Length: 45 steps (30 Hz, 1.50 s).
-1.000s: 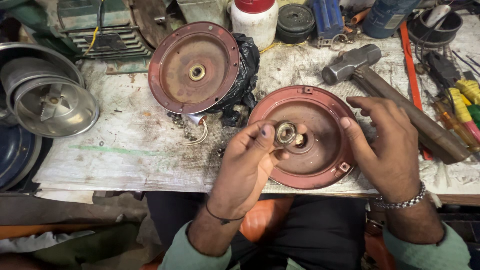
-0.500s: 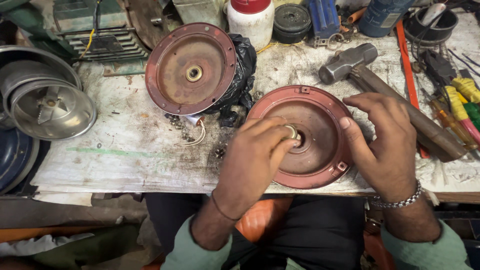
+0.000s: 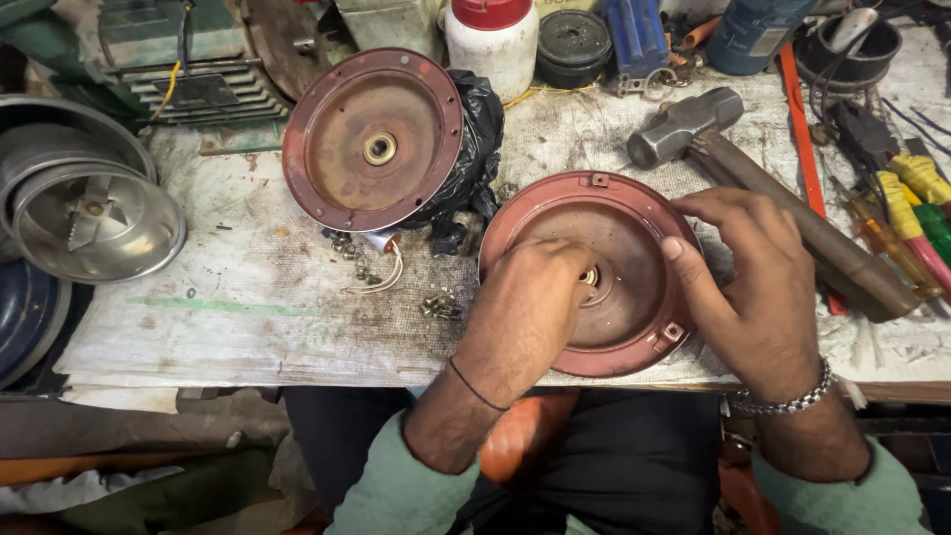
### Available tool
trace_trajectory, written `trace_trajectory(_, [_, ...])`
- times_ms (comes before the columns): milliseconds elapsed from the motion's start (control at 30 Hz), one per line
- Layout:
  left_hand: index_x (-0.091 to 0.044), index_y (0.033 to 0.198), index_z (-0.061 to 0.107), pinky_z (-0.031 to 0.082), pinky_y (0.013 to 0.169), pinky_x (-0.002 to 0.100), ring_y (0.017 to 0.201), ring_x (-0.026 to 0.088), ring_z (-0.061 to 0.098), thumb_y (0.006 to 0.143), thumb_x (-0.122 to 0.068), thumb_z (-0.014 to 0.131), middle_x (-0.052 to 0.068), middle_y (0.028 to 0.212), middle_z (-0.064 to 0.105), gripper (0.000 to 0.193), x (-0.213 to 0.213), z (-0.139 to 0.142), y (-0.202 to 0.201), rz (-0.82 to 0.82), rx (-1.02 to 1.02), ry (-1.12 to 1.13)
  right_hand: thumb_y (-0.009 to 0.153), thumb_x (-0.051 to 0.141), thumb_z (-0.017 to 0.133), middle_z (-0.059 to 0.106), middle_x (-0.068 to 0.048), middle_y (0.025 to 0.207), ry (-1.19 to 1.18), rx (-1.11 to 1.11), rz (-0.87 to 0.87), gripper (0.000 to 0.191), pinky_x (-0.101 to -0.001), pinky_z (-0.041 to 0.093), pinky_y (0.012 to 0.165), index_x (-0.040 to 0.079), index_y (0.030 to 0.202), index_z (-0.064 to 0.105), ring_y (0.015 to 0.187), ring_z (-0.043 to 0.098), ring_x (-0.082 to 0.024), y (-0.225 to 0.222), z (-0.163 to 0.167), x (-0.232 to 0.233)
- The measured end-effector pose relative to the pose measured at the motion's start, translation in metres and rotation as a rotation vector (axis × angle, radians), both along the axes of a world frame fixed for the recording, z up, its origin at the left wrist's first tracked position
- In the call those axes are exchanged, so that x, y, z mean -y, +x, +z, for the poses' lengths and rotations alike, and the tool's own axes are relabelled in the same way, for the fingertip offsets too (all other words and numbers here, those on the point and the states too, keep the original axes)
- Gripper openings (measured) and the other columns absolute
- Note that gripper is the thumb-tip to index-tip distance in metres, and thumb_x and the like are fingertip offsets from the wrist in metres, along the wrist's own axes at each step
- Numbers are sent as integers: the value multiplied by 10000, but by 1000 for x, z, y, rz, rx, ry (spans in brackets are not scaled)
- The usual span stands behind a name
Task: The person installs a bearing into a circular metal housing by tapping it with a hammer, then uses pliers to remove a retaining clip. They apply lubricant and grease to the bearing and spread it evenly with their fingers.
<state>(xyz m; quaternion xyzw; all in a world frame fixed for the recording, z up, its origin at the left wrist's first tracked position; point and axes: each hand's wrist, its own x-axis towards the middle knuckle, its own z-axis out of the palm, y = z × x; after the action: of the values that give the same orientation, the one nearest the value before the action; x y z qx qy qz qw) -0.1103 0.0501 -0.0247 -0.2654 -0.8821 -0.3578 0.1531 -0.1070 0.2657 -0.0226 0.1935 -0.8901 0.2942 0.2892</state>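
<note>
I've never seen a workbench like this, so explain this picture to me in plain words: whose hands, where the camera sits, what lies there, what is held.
The camera sits on a person's head, looking down at their own two hands at a dirty workbench. The left hand presses a small metal ring into the middle of a round red metal cover. The right hand steadies that cover's rim. A second red cover lies behind, against a black bag. A hammer and screwdrivers lie to the right, a white bottle at the back.

hammer (image 3: 684,124), white jar (image 3: 492,45) (red lid), screwdrivers (image 3: 906,213)
</note>
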Motion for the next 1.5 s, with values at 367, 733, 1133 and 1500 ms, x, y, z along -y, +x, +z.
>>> trace_trajectory(367, [1,921,697,557,841,466,980,393,691,752,69,631,203,979,703,193,-7,2,-3,49,-35,-81,994,185,716,665,-165,1235,5,51,6,298,-437,492,974,20,1238,676,1135,633,-351,-3,-1,4])
trace_trajectory(733, [22,801,755,582,719,455,841,403,721,770,-112,753,241,938,693,137,-10,0,-2,188,113,-142,965,187,729,678,-162,1083,-55,166,-35,360,-386,518,732,13,1274,664,840,671,-286,-4,2,5])
trace_trajectory(1133, [2,864,753,586,745,454,871,377,727,783,44,638,219,951,700,147,-9,-13,-13,191,60,-241,973,193,745,664,-163,1004,42,121,-49,379,-421,513,759,23,1302,662,842,658,-311,-4,2,7])
trace_trajectory(1500, [-23,855,749,571,774,426,874,334,714,805,-173,772,163,946,688,160,-10,-7,-7,169,66,-241,934,193,770,668,-144,999,-3,172,-48,395,-390,516,696,41,1285,672,768,657,-269,-6,2,5])
